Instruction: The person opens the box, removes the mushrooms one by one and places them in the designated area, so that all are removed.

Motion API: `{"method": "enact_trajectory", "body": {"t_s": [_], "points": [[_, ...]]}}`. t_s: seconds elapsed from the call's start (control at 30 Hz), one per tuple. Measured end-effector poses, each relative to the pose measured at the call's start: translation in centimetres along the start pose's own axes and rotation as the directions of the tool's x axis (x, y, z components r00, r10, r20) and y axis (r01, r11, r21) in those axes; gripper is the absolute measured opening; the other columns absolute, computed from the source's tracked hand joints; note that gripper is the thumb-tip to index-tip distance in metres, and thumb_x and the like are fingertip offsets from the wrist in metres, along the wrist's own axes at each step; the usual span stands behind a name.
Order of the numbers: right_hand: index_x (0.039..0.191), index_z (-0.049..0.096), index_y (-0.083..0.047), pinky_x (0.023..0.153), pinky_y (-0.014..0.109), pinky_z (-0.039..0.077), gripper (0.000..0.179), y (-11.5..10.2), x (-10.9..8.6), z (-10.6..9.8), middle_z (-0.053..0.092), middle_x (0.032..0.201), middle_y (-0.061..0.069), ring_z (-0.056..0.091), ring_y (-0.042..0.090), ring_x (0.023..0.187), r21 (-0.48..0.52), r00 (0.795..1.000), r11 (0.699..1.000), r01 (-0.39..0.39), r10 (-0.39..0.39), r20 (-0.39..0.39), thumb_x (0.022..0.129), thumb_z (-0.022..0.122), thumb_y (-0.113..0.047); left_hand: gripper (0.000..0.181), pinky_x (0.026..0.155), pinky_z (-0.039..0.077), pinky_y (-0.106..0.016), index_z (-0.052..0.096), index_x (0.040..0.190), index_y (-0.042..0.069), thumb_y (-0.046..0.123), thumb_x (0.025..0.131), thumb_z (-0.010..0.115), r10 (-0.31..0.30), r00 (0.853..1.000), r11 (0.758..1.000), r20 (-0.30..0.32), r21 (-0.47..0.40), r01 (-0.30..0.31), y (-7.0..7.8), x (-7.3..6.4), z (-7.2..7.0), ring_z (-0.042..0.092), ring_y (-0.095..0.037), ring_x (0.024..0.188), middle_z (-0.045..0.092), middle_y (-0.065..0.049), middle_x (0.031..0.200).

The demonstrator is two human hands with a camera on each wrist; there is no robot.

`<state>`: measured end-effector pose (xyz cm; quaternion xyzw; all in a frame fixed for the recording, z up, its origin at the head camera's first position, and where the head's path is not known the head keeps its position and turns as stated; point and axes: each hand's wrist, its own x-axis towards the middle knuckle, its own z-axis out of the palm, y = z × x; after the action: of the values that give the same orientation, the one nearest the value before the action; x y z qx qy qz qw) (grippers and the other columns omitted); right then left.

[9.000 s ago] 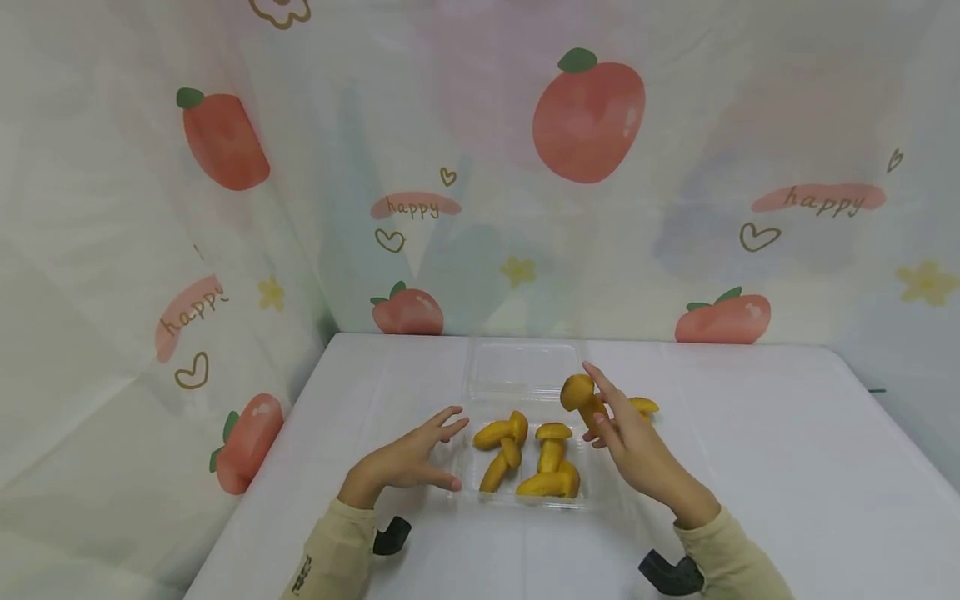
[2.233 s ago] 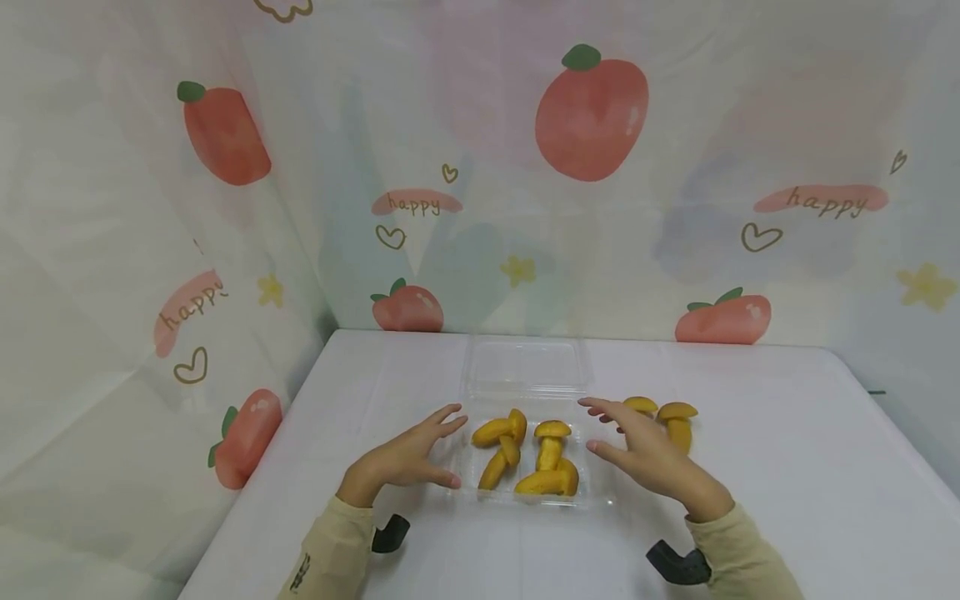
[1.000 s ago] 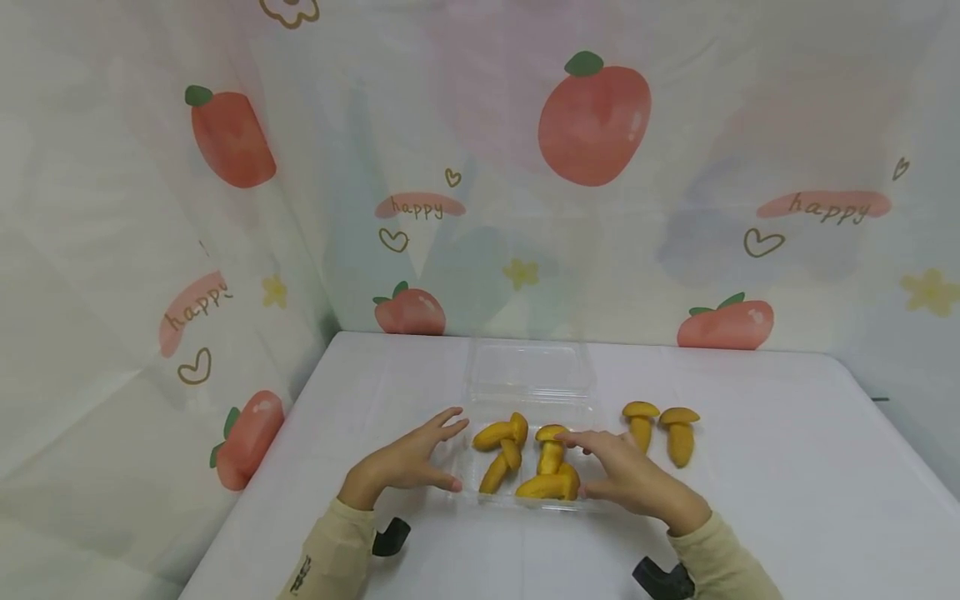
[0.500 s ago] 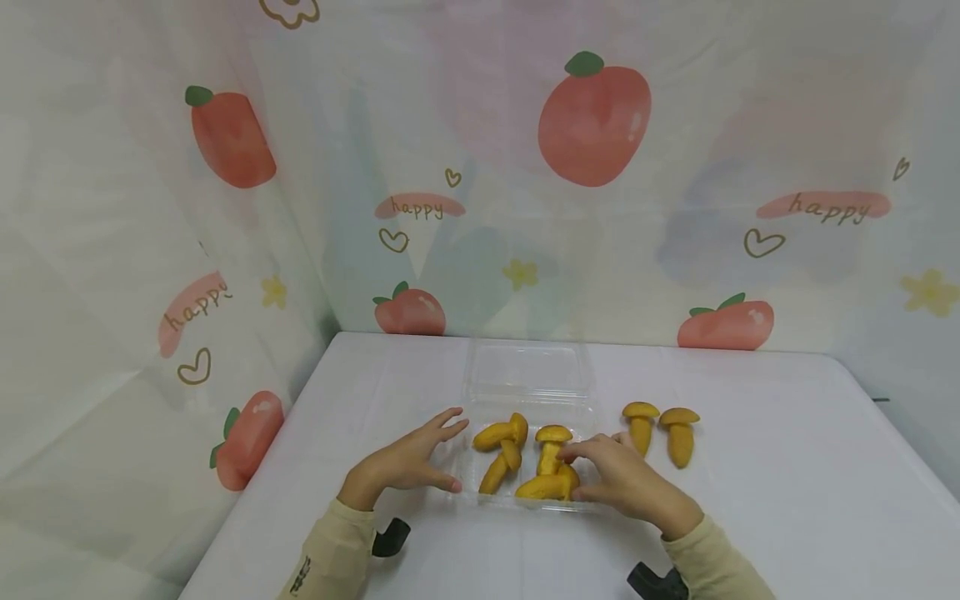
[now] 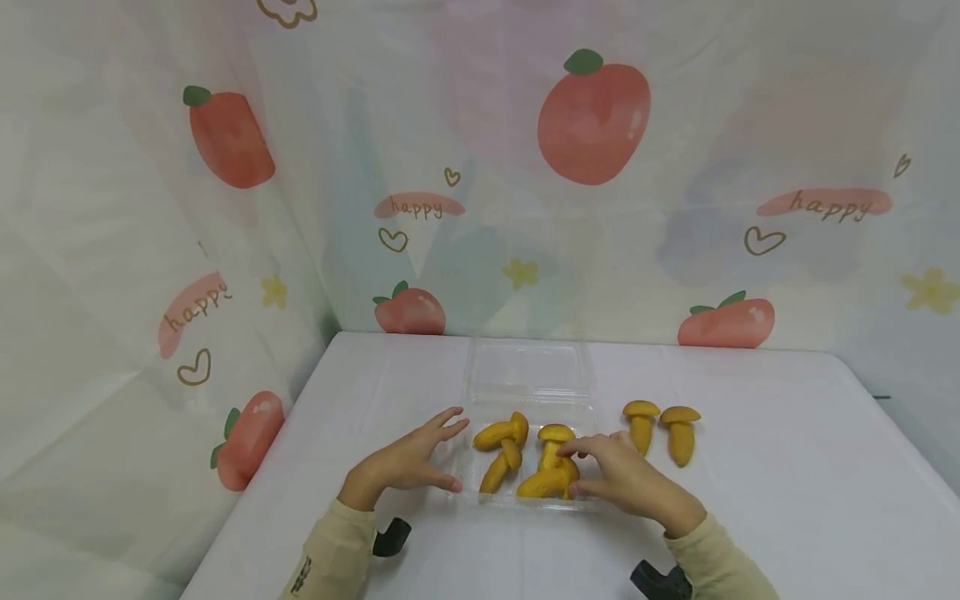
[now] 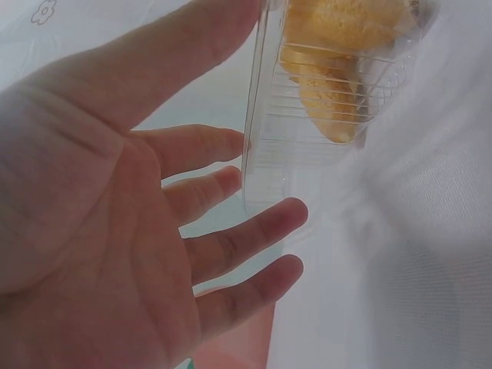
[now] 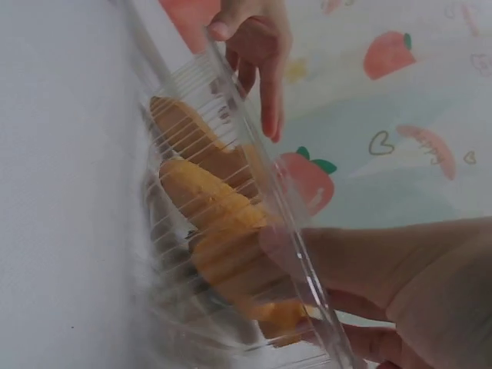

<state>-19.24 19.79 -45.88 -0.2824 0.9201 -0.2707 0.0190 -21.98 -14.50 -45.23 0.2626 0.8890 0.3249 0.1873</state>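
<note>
A clear plastic clamshell box (image 5: 517, 502) holds several yellow mushrooms. At its left, two mushrooms lie crosswise, one cap (image 5: 512, 453) against the other's stem. On the right side, one mushroom (image 5: 556, 433) points its cap to the back, and another mushroom (image 5: 542, 483) lies sideways along the front. My right hand (image 5: 630, 475) reaches over the right rim, pinching the front mushroom near its cap between thumb and fingers; the box wall partly covers this grip in the right wrist view. My left hand (image 5: 405, 457) is spread beside the left wall, fingertips right at the rim.
Two more mushrooms, one left (image 5: 641, 425) and one right (image 5: 681, 437), lie on the white table (image 5: 787, 467) right of the box. The box's clear lid (image 5: 528, 367) is folded back behind it. A fruit-patterned curtain (image 5: 480, 150) rises behind the table.
Earlier the right hand held a mushroom above the box's right side; that mushroom now lies on the table. The right hand then came into the box and the mushrooms there shifted slightly. The left hand stayed put.
</note>
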Motion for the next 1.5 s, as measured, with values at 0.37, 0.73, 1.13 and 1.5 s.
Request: {"method": "enact_trajectory", "body": {"t_s": [0.37,0.73,1.13,1.5], "points": [[0.13,0.064,-0.013,0.096,0.042,0.054,0.043,0.3,0.2,-0.4,0.064,0.128,0.002,0.064,0.021,0.113,0.267,0.995,0.962,0.047,-0.021,-0.101,0.09,0.078,-0.019,0.094,0.119,0.031,-0.062,0.032,0.158,0.006,0.027,0.083,0.085,0.002,1.0,0.999,-0.007,0.034,-0.002,-0.2,0.2,0.1,0.027,-0.04,0.153,0.016,-0.014,0.17],[0.141,0.054,-0.007,0.09,0.017,0.053,0.041,0.2,0.3,-1.1,0.057,0.137,0.007,0.06,-0.001,0.108,0.474,0.966,0.871,0.126,0.0,-0.258,0.101,0.061,-0.007,0.094,0.118,0.031,-0.062,0.032,0.158,0.005,0.028,0.083,0.084,0.014,1.0,0.999,-0.006,0.036,-0.014,-0.3,0.1,0.2,0.028,-0.041,0.153,0.016,-0.015,0.17],[0.146,0.043,0.004,0.093,0.012,0.053,0.039,0.1,0.2,-2.1,0.052,0.134,-0.014,0.058,-0.003,0.112,0.618,0.923,0.758,0.21,0.054,-0.38,0.107,0.043,-0.004,0.094,0.119,0.031,-0.062,0.032,0.158,0.004,0.027,0.084,0.084,0.025,1.0,0.999,-0.007,0.023,-0.025,-0.4,0.1,0.2,0.028,-0.041,0.153,0.016,-0.015,0.17],[0.153,0.036,-0.002,0.046,0.009,0.031,0.053,0.8,-0.1,-2.8,0.054,0.133,-0.013,0.062,-0.006,0.105,0.753,0.917,0.639,0.155,0.19,-0.35,0.104,0.053,-0.003,0.094,0.119,0.031,-0.062,0.031,0.159,0.006,0.029,0.084,0.084,0.02,1.0,1.0,-0.002,0.022,-0.02,-0.5,0.2,0.1,0.028,-0.04,0.153,0.015,-0.013,0.171]]}}
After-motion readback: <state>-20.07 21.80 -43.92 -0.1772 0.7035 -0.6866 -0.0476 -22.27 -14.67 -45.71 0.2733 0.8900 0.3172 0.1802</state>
